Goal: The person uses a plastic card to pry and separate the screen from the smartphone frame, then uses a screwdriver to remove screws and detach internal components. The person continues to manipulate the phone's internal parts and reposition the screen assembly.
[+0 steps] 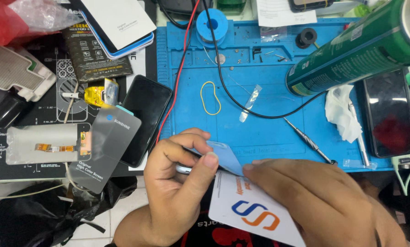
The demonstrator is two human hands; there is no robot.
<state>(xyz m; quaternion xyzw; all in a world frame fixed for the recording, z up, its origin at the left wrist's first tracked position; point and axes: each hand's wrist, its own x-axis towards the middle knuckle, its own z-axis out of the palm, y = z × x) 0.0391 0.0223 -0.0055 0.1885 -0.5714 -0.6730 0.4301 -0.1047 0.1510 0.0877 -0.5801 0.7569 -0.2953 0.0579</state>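
Note:
My left hand (175, 183) grips a thin phone (183, 168) by its edge at the front of the blue work mat (259, 132); only a sliver of the phone shows under my fingers. My right hand (324, 206) holds a white plastic card (250, 210) with a blue and orange logo. A corner of that card, or a light blue film (225, 158), lies against the phone under my left thumb.
A green spray can (351, 50) lies at the upper right above a dark phone (390, 114) and white tissue (342, 112). A screwdriver (308, 139), yellow rubber band (210, 97), black and red cables and a blue spool (212, 25) are on the mat. Another black phone (145, 119) and packaging lie left.

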